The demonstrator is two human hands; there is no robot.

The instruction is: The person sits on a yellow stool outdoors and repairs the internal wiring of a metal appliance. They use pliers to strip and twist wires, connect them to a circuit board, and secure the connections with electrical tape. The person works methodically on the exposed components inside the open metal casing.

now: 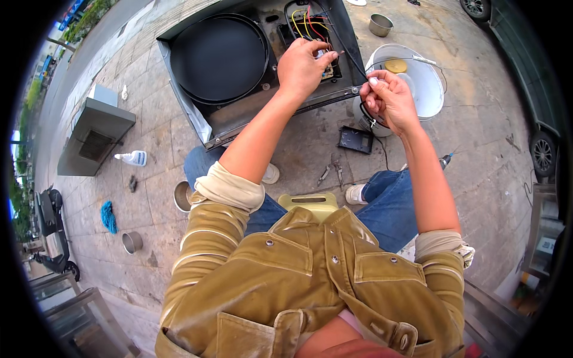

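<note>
In front of me a dark metal appliance housing (239, 128) lies on its back, with a round black drum-like part (218, 58) on its left side. On its right side is an open compartment with yellow and red wires (307, 22) and part of a circuit board (327, 73). My left hand (301, 67) is over that compartment, fingers pinched together; what they hold is too small to tell. Just past the housing's right edge my right hand (391, 100) pinches a black cable (352, 58), which runs up into the compartment.
A white bucket (431, 98) stands right of the housing. Below it lie a black plastic cover (356, 139), pliers (339, 172) and a power tool (445, 160). At left are a grey metal hood (95, 140), a white bottle (136, 158), a blue cloth (108, 216) and metal cups (132, 242).
</note>
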